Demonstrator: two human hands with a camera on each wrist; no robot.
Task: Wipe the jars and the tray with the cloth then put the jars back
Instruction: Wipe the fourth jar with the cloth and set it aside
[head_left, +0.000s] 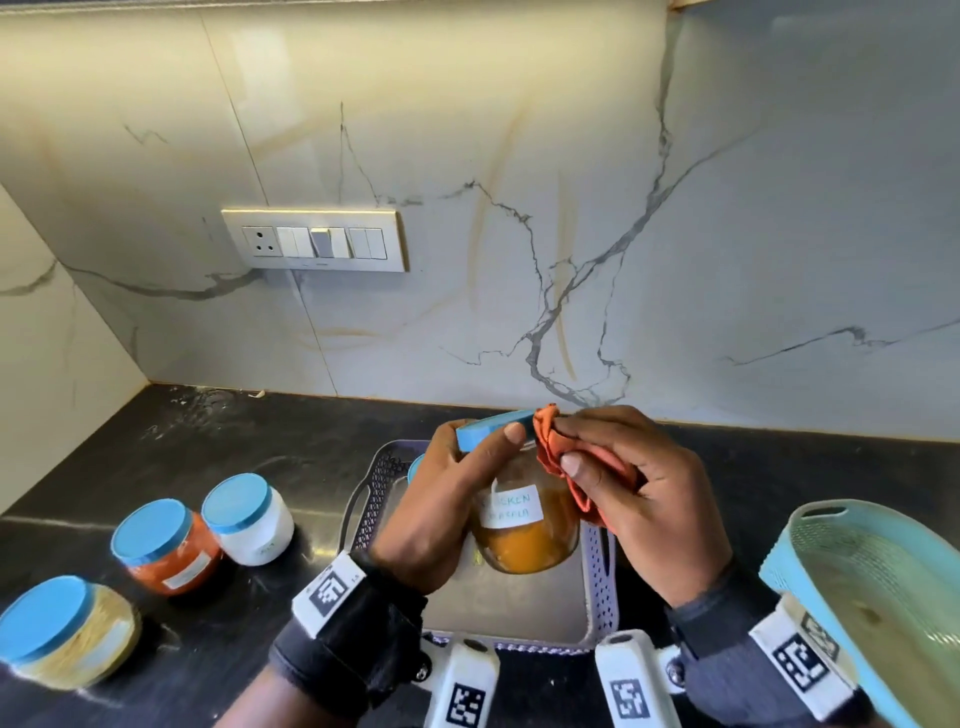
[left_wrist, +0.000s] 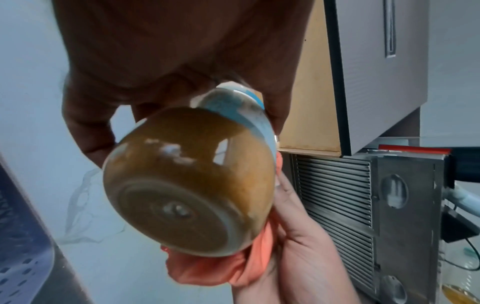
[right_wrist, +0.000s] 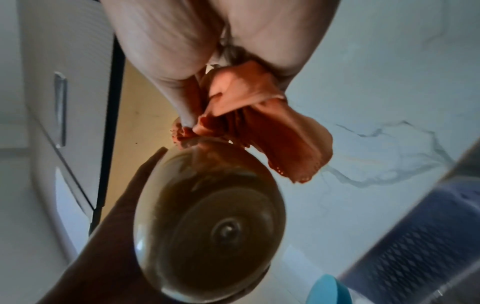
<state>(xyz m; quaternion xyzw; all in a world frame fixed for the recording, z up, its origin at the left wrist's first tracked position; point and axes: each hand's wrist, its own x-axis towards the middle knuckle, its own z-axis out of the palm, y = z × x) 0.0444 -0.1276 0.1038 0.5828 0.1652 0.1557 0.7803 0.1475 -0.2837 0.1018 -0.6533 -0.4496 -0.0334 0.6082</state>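
My left hand (head_left: 457, 493) grips a glass jar (head_left: 524, 525) of orange-yellow powder with a blue lid (head_left: 493, 428) and a white label, held in the air above the purple-grey perforated tray (head_left: 371, 499). My right hand (head_left: 623, 483) holds a bunched orange cloth (head_left: 558, 457) against the jar's upper right side, by the lid. The left wrist view shows the jar's base (left_wrist: 187, 185) with the cloth (left_wrist: 221, 267) beneath it. From the right wrist the cloth (right_wrist: 259, 115) is seen pressed on the jar (right_wrist: 207, 222).
Three blue-lidded jars stand on the black counter at left: white (head_left: 249, 517), red-orange (head_left: 169, 545), pale yellow (head_left: 62, 631). Another blue lid (head_left: 413, 467) peeks from the tray behind my left hand. A teal basket (head_left: 872, 582) sits at right. The marble wall carries a switch panel (head_left: 314, 239).
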